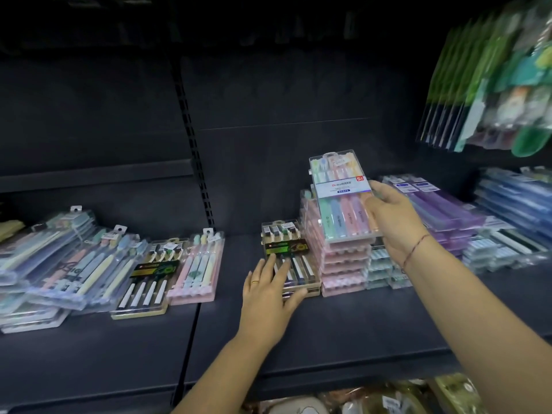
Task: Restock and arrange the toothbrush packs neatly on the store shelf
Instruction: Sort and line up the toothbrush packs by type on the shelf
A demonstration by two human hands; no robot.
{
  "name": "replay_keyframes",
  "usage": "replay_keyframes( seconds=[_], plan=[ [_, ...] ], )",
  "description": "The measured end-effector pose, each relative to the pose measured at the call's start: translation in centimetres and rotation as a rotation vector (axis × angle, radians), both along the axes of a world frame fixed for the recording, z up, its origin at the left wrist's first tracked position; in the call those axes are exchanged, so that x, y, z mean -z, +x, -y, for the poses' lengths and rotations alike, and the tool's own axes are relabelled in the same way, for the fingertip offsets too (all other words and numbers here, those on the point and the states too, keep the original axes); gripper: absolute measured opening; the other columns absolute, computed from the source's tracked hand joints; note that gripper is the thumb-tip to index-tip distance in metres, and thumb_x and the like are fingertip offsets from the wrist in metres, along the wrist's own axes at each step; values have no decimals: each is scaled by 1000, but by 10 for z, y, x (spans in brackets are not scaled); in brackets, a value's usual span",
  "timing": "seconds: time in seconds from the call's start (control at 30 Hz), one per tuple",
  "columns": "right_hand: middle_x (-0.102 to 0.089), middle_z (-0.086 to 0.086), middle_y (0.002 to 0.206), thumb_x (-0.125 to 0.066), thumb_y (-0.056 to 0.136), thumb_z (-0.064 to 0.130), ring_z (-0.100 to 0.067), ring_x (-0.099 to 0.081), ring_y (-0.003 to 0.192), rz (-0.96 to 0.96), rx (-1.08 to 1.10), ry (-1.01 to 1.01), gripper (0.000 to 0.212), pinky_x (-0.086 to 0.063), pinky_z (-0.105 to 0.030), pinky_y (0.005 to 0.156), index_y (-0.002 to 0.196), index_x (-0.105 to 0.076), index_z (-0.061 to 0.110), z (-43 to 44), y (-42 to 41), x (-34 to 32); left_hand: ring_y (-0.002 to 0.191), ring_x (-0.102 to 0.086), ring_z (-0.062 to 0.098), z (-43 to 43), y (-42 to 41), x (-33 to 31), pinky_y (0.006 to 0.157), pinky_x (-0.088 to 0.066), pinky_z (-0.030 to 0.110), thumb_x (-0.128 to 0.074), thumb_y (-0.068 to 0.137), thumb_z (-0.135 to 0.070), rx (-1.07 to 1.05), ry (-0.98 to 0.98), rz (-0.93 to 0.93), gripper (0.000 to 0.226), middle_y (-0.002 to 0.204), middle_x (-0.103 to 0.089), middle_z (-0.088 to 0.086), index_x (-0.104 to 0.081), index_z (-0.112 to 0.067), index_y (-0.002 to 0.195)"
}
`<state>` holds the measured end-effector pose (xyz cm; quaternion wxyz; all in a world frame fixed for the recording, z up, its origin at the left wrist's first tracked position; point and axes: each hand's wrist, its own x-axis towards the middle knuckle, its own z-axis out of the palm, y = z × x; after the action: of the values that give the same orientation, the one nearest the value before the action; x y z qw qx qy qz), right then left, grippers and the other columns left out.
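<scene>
On shelf (328, 339) | left hand (267, 294) spread atop dark pack (294, 255) | right hand (391, 216) grips pastel pack (340, 201)

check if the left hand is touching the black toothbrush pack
Touching. The head view shows the left hand with fingers laid flat on the black toothbrush pack, thumb at its front edge.

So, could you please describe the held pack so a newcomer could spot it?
On the dark shelf, right of the slotted upright, stands a pink stack. The right hand holds a pack over it: five pastel brushes, white label, red corner tag.
</scene>
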<state>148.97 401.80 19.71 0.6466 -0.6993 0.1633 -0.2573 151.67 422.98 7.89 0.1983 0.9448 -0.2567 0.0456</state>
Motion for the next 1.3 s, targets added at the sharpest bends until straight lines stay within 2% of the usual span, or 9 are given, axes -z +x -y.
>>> replay_keyframes(
  seconds=[0.5, 0.63, 0.77, 0.87, 0.93, 1.0, 1.1, 1.17, 1.3],
  plan=[
    [-73, 2, 102, -53, 100, 17, -24, -68, 102, -5, 70, 25, 20, -53, -47, 96, 94, -68, 29, -9, 8, -7, 150, -7, 12, -10, 2, -1, 122, -11, 29, -43, 97, -52, 30, -226, -143, 65, 164, -6, -6, -26, -26, 154],
    [-73, -2, 104, -53, 100, 16, -25, -69, 100, 27, -8, 45, 18, -56, -46, 90, 107, -68, 22, -35, 0, -12, 135, -35, 0, -11, -11, -37, 103, -25, 3, -43, 90, -60, -4, -759, -301, 63, 150, -40, -11, -49, -24, 141],
    [-69, 0, 104, -53, 99, 10, -12, -65, 95, 99, -131, 52, 25, -54, -30, 86, 121, -61, 18, -103, -7, 13, 107, -66, 13, -35, -12, -59, 96, -51, 35, -40, 92, -59, 9, -1226, -533, 48, 114, -72, -4, -66, -26, 116],
    [-64, 6, 92, -51, 99, 14, -11, -62, 88, 9, -155, 1, 23, -52, -26, 76, 113, -59, 31, -144, -11, 45, 124, -53, 16, -84, 12, -34, 107, -40, 38, -46, 102, -36, -291, -791, -138, 29, 134, -60, -3, -60, -26, 125],
    [-62, 7, 92, -45, 101, 12, -11, -58, 85, -68, -163, -14, 28, -44, -19, 65, 115, -59, 30, -162, -14, 63, 138, -36, 26, -114, 29, -8, 113, -28, 40, -46, 100, -41, -441, -241, -23, 49, 151, -42, 9, -43, -21, 145],
    [-62, 5, 101, -40, 102, 11, -8, -56, 86, -148, -162, -32, 32, -40, -14, 62, 123, -57, 29, -176, -18, 79, 146, -22, 29, -126, 34, 6, 117, -19, 42, -40, 97, -59, -493, 49, -44, 66, 159, -26, 12, -29, -25, 152],
    [-57, 1, 131, -41, 103, 15, -14, -55, 115, -244, -147, -59, 37, -48, -28, 93, 136, -51, 28, -186, -23, 97, 149, -16, 30, -125, 35, 8, 118, -14, 44, -30, 88, -75, -487, 109, -23, 83, 161, -19, 12, -25, -25, 154],
    [-46, 0, 144, -41, 103, 15, -15, -46, 127, -296, -167, -123, 44, -38, -28, 107, 146, -41, 25, -185, -27, 100, 148, -16, 30, -122, 34, 6, 118, -14, 46, -20, 76, -88, -508, 129, -11, 100, 161, -21, 11, -27, -23, 153],
    [-29, 8, 134, -53, 99, 22, -6, -40, 115, -378, -313, -357, 60, -31, -13, 94, 151, -25, 27, -185, -43, 102, 147, -20, 29, -118, 36, 9, 116, -15, 47, -26, 75, -88, -533, 96, 30, 100, 158, -30, 10, -37, -19, 147]
  ],
)
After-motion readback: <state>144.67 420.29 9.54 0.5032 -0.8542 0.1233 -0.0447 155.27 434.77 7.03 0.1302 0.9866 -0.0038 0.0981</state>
